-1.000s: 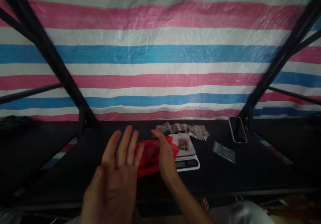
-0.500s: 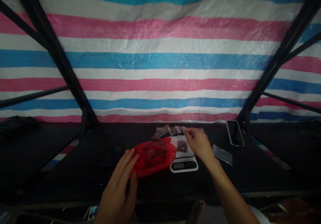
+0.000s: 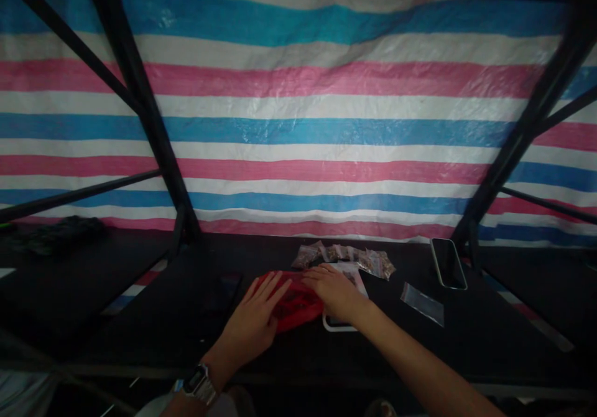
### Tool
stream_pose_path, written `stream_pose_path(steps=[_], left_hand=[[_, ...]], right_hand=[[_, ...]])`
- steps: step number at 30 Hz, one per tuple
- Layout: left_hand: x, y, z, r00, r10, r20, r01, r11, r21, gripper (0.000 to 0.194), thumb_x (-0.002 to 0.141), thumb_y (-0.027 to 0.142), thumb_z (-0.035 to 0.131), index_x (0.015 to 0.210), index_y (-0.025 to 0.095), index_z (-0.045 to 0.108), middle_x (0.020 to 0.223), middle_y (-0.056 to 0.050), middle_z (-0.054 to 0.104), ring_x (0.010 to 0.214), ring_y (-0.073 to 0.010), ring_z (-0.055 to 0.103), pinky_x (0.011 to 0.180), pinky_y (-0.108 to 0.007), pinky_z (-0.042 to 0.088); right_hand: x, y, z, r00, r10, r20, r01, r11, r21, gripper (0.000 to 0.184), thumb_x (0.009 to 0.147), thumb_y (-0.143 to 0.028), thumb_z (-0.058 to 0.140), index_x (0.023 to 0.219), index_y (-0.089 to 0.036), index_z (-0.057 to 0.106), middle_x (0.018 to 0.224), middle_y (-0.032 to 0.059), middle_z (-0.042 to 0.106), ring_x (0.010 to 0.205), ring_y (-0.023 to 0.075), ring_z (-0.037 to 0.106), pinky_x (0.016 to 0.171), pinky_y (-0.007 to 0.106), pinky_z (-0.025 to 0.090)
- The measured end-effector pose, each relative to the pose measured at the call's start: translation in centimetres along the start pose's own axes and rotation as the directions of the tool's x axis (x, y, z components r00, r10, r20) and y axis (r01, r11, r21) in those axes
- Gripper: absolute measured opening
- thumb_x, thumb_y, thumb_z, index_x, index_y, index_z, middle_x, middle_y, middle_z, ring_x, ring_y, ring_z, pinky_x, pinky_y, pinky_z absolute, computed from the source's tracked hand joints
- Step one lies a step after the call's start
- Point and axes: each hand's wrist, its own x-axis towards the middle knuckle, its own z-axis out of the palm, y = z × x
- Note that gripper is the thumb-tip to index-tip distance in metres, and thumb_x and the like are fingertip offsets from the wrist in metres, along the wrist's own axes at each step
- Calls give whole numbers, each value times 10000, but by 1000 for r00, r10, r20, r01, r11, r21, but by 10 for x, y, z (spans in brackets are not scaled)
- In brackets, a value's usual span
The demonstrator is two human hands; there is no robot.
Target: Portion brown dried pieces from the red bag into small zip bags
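Observation:
A red plastic bag (image 3: 295, 305) lies on the black table (image 3: 420, 342), next to a small white scale (image 3: 342, 325). My left hand (image 3: 255, 320) lies on the bag's left side with its fingers stretched flat. My right hand (image 3: 334, 291) rests on the bag's right edge and over the scale, fingers spread. A row of small clear packets with brown contents (image 3: 345, 255) sits just behind the scale. I wear a watch (image 3: 198, 384) on the left wrist.
An empty clear packet (image 3: 422, 303) lies to the right, with a phone (image 3: 448, 262) behind it. A dark flat object (image 3: 224, 289) rests left of the bag. Black frame posts (image 3: 153, 137) rise on both sides before a striped tarp (image 3: 308, 131). Dark cloth (image 3: 56, 233) lies far left.
My left hand dropped from the air onto the red bag. My right hand went back toward the packets, then returned onto the bag and scale. The camera tilted down a little.

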Motion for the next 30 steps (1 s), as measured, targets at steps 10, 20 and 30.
stream_pose_path(steps=[10,20,30], left_hand=[[-2,-33,11,987,-131,91,130,991,19,685,870,134,474,1548,147,572,1683,-132,453,1595,-307,383,1319,-569,296],[2,-47,3,990,-116,85,120,991,-54,721,841,134,513,1557,190,564,1696,-115,426,1595,-316,376,1293,-579,341],[14,-26,-13,971,-27,-239,-30,972,-233,452,1036,277,504,1464,284,647,1685,-93,486,1556,-332,450,1251,-571,434]], right_hand=[[20,17,22,996,40,77,-37,999,-37,450,846,16,602,1253,-96,758,1396,218,724,1346,322,653,1212,458,408],[14,26,8,996,64,-69,-54,987,150,457,877,-32,589,1229,-235,797,1235,51,813,1154,190,736,1043,286,515],[-33,96,-9,771,590,-240,-592,803,73,263,1015,-205,566,991,-151,822,1087,189,749,1159,342,641,1015,443,478]])
